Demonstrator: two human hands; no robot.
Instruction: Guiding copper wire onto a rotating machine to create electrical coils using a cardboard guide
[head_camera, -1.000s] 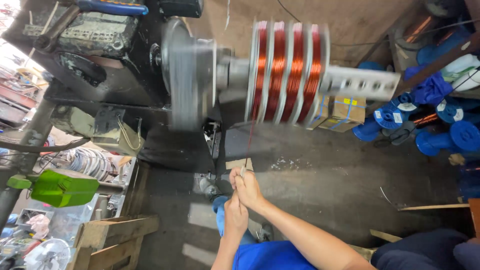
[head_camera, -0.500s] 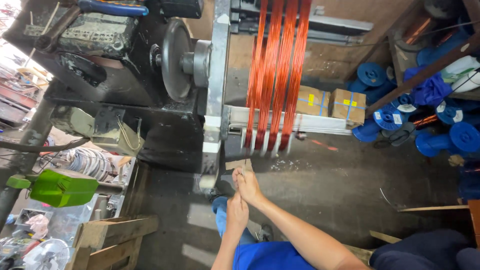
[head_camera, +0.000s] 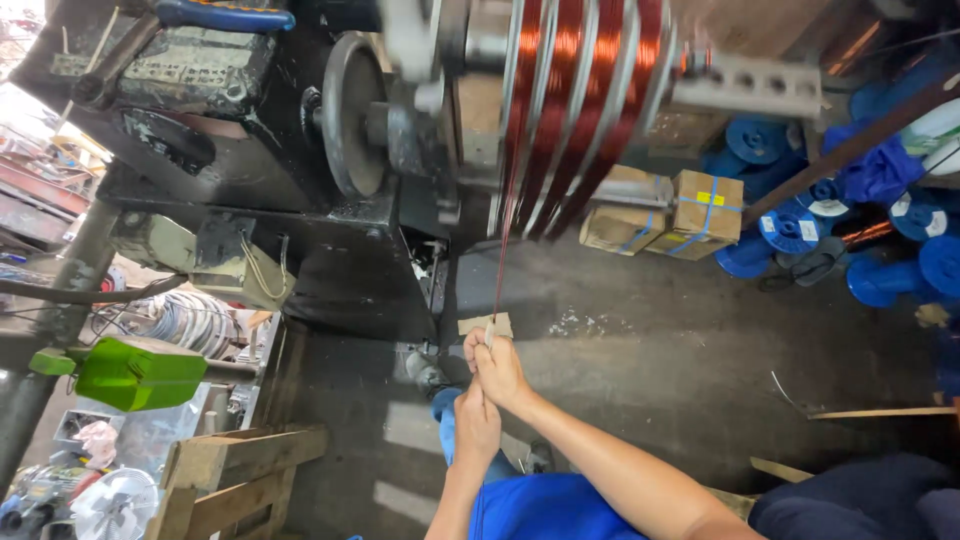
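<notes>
Copper wire (head_camera: 497, 270), thin and reddish, ran taut from the right hand (head_camera: 497, 368), whose fingers were pinched on it around a pale scrap of padding. The left hand (head_camera: 476, 425) sat closed just behind, at six o'clock; whether it gripped the wire too I could not tell. At twelve o'clock the winding former (head_camera: 580, 110) already carried several full bands of copper, so the winding looked well along, though the strand was still feeding. Half a second earlier the former's metal arm hung low; now it had swung up to two o'clock, blurred. Blue spools (head_camera: 880, 250) lay at three o'clock.
</notes>
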